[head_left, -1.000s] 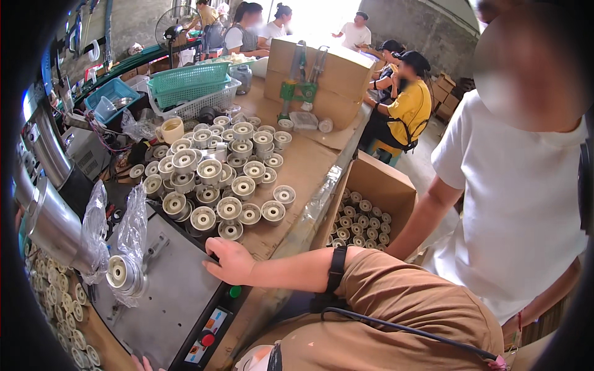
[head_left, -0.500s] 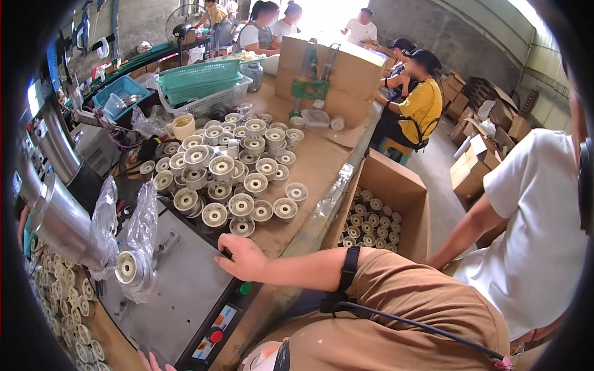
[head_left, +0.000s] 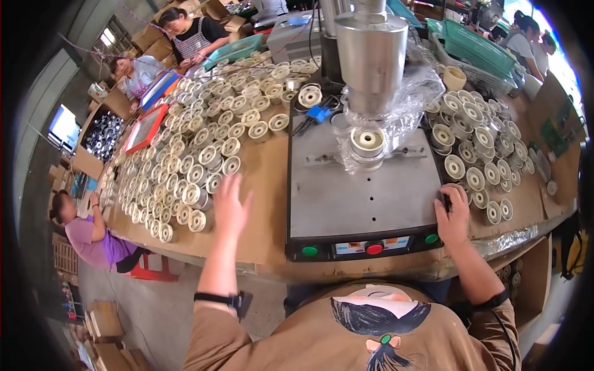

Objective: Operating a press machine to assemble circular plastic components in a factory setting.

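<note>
My left hand (head_left: 230, 209) is held over the brown board left of the press machine, fingers stretched out and holding nothing. Its fingertips are beside the nearest of many cream, wheel-like round parts (head_left: 197, 221). At the right edge of the machine's grey metal plate (head_left: 346, 210) rests my right hand (head_left: 455, 216), fingers bent and thumb apart, with something dark between them that I cannot make out. One round part (head_left: 367, 143) sits on the plate under the silver press head (head_left: 371, 59), with clear plastic film (head_left: 408, 93) around it.
Along the machine's front are two green buttons (head_left: 310, 251) and a red button (head_left: 374, 248). More round parts (head_left: 476, 179) are piled right of the machine, near green baskets (head_left: 479, 49). A red-framed tray (head_left: 145, 128) lies far left. Several people sit around the table.
The view has swung left, so the machine is now central and the left-hand parts show. My left hand, barely visible before, is now over the board. My right hand stays at the machine's edge.
</note>
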Action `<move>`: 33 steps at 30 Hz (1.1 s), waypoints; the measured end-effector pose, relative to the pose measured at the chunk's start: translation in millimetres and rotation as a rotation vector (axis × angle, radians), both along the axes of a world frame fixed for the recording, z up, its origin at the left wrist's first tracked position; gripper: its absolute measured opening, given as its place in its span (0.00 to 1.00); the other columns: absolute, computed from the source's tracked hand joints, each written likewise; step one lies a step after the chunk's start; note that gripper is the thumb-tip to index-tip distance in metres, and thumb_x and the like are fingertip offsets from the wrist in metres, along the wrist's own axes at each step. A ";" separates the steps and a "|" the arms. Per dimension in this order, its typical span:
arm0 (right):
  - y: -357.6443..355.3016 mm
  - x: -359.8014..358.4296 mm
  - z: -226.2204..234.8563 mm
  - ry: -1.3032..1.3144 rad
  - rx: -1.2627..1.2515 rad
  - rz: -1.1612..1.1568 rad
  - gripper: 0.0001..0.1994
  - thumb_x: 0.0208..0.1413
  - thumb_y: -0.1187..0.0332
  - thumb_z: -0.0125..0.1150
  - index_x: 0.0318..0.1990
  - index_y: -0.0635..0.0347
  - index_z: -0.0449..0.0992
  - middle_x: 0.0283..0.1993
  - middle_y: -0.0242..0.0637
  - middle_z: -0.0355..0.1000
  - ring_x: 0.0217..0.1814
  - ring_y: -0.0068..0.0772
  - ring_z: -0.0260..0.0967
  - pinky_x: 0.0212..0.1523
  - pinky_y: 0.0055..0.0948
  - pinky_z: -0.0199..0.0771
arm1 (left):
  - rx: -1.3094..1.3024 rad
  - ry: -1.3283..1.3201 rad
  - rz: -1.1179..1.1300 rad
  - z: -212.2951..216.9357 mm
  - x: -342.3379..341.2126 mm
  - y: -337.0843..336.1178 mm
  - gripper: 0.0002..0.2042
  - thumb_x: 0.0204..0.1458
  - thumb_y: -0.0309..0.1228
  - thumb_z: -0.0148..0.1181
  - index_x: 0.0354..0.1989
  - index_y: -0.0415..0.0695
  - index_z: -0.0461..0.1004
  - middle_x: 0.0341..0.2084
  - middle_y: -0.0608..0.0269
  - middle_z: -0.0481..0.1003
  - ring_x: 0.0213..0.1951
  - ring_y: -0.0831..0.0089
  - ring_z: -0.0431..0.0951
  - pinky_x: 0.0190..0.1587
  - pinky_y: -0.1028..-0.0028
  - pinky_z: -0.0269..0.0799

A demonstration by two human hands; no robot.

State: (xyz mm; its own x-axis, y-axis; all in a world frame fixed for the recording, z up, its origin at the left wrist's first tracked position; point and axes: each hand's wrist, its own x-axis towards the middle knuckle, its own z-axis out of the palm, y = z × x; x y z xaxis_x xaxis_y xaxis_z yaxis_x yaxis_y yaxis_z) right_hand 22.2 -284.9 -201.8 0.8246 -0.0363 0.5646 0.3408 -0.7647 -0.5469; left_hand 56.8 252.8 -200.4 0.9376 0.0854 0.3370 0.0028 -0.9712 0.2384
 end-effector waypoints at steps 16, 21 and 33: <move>64.7 70.9 71.3 0.014 -0.012 0.329 0.20 0.50 0.66 0.72 0.51 0.59 0.78 0.59 0.45 0.72 0.64 0.52 0.67 0.65 0.46 0.68 | -0.265 -0.039 0.131 -21.3 -15.0 -9.9 0.28 0.46 0.34 0.75 0.54 0.39 0.69 0.53 0.45 0.74 0.53 0.47 0.77 0.57 0.60 0.72; 104.9 115.0 78.2 0.209 -0.060 0.441 0.23 0.50 0.62 0.73 0.52 0.60 0.75 0.63 0.49 0.67 0.67 0.56 0.64 0.67 0.48 0.65 | -0.536 -0.047 -0.316 79.9 23.1 -151.8 0.31 0.43 0.32 0.75 0.57 0.41 0.69 0.51 0.47 0.74 0.51 0.48 0.77 0.59 0.59 0.71; -46.0 -3.1 13.7 0.078 0.210 -0.074 0.19 0.48 0.66 0.72 0.46 0.62 0.76 0.53 0.47 0.70 0.56 0.46 0.70 0.54 0.38 0.72 | -0.035 0.043 -0.627 83.8 90.8 -249.3 0.33 0.52 0.41 0.67 0.68 0.50 0.67 0.58 0.49 0.72 0.60 0.47 0.71 0.61 0.57 0.68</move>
